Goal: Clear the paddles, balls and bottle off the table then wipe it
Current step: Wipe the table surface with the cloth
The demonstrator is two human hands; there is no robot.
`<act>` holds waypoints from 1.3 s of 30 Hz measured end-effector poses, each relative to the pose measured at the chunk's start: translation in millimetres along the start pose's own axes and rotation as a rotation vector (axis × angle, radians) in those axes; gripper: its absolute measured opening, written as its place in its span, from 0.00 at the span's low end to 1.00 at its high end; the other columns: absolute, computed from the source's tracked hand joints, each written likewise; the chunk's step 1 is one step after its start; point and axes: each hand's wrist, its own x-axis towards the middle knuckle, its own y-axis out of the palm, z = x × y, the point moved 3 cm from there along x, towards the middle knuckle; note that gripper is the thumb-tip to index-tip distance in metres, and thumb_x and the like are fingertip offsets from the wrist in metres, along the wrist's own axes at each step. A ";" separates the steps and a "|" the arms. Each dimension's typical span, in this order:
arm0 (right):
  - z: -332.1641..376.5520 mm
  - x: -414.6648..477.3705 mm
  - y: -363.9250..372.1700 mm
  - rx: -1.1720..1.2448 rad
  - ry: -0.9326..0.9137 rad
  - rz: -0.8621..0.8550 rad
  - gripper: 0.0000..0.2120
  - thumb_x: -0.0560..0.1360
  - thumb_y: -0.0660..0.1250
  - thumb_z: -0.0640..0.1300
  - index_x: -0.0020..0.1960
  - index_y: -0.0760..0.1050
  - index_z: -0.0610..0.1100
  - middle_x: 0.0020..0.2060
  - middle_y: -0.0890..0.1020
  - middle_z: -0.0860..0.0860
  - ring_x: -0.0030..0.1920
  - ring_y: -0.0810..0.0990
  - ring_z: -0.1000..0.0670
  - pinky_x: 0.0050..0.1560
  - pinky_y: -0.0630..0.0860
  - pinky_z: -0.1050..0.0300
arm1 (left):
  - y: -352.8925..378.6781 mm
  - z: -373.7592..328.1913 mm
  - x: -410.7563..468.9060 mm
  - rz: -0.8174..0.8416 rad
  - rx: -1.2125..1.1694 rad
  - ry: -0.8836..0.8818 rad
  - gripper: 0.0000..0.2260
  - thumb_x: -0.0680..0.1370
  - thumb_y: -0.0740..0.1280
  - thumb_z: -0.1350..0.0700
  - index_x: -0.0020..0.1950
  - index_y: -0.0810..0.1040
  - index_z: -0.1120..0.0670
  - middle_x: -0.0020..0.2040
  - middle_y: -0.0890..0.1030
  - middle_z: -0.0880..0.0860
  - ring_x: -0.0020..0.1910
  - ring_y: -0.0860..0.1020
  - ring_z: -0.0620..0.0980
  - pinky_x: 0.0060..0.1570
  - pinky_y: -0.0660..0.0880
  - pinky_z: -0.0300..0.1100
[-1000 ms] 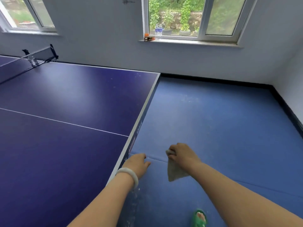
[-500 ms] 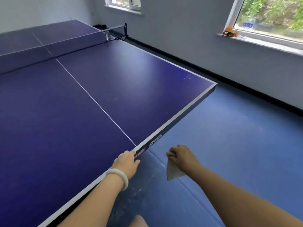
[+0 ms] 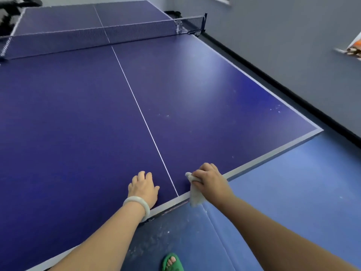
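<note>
Grey-walled room, blue matting [image 3: 293, 192] underfoot. Dark blue table [image 3: 68, 114] across most of view; net [image 3: 93, 36] strung over far part, white centre line [image 3: 136, 98] running down to near edge. No paddles, balls or bottle anywhere on visible top; far-left corner dark and blurred, not readable. Blurred orange-and-white shape [image 3: 354, 48] at right margin against wall, identity unclear.

Left hand [image 3: 143, 187], pale bangle [image 3: 136, 204] on wrist: palm down on tabletop just left of centre line, close to near edge, fingers loosely bent, nothing held. Right hand [image 3: 210, 179]: fingers curled tight round bunched pale cloth [image 3: 195, 196], just right of centre line, at near edge; one end of cloth poking out onto top, other end hanging over edge toward floor. Green sandal [image 3: 172, 262] below, on matting.

Judged step: clearing apparently finished, wiping at its very start. Pale specks [image 3: 275, 109] near right-hand corner, a few more mid-half.

Next move, probably: cloth brought fully onto top, pressed flatter, swept in overlapping passes toward speckled patches; free hand likely as brace for longer reaches toward net. Bunched wad likely to cover little per pass; loose tail liable to snag on edge.
</note>
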 end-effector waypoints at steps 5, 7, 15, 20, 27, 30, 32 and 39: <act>15.7 48.0 13.2 0.092 -0.102 -0.034 0.12 0.79 0.66 0.51 0.60 0.80 0.51 0.66 0.71 0.51 0.67 0.67 0.49 0.57 0.75 0.47 | 16.2 17.8 23.0 0.016 -0.033 -0.136 0.30 0.82 0.58 0.42 0.79 0.52 0.52 0.80 0.52 0.55 0.79 0.50 0.58 0.75 0.56 0.54; 15.4 63.7 28.1 0.089 -0.154 0.043 0.20 0.78 0.67 0.50 0.70 0.72 0.54 0.76 0.63 0.51 0.76 0.58 0.49 0.72 0.65 0.47 | 22.8 25.3 30.5 0.011 -0.039 -0.180 0.31 0.82 0.56 0.41 0.80 0.49 0.51 0.80 0.48 0.54 0.79 0.46 0.58 0.76 0.52 0.55; -1.3 82.7 92.7 -0.247 -0.340 0.250 0.29 0.83 0.46 0.56 0.81 0.44 0.49 0.79 0.40 0.52 0.79 0.37 0.49 0.77 0.33 0.48 | 47.8 31.3 38.1 -0.128 0.014 -0.235 0.30 0.80 0.41 0.38 0.78 0.36 0.50 0.81 0.42 0.56 0.79 0.40 0.59 0.76 0.41 0.58; 2.4 93.7 110.7 -0.227 -0.301 0.193 0.29 0.83 0.44 0.56 0.81 0.45 0.46 0.80 0.45 0.49 0.79 0.39 0.50 0.77 0.43 0.45 | 49.0 28.6 37.2 -0.174 0.035 -0.250 0.29 0.81 0.43 0.41 0.79 0.54 0.53 0.79 0.57 0.59 0.78 0.53 0.61 0.75 0.52 0.60; -8.7 169.5 83.2 0.092 -0.255 0.150 0.27 0.84 0.50 0.52 0.80 0.49 0.50 0.79 0.50 0.56 0.78 0.43 0.58 0.79 0.44 0.53 | 49.9 28.0 35.5 -0.173 0.032 -0.239 0.30 0.82 0.39 0.42 0.79 0.57 0.54 0.78 0.59 0.59 0.78 0.54 0.61 0.74 0.56 0.62; -7.3 168.5 92.0 -0.095 -0.251 0.182 0.27 0.84 0.44 0.55 0.80 0.42 0.52 0.79 0.43 0.55 0.79 0.38 0.53 0.78 0.38 0.49 | 48.8 28.3 36.1 -0.164 0.035 -0.250 0.31 0.81 0.36 0.41 0.79 0.56 0.54 0.79 0.58 0.59 0.78 0.54 0.60 0.74 0.55 0.62; -1.9 154.0 103.3 -0.204 -0.298 0.193 0.27 0.84 0.42 0.56 0.80 0.41 0.52 0.80 0.42 0.54 0.78 0.36 0.51 0.78 0.37 0.45 | 47.9 28.0 36.3 -0.156 0.033 -0.253 0.31 0.81 0.36 0.41 0.79 0.57 0.54 0.79 0.58 0.59 0.78 0.55 0.60 0.74 0.56 0.62; -14.7 116.6 107.6 -0.259 -0.339 0.167 0.29 0.82 0.48 0.55 0.81 0.49 0.49 0.80 0.50 0.51 0.80 0.46 0.47 0.77 0.47 0.41 | 46.3 28.5 36.8 -0.143 0.004 -0.252 0.30 0.82 0.40 0.42 0.79 0.58 0.54 0.79 0.58 0.59 0.78 0.55 0.61 0.73 0.57 0.62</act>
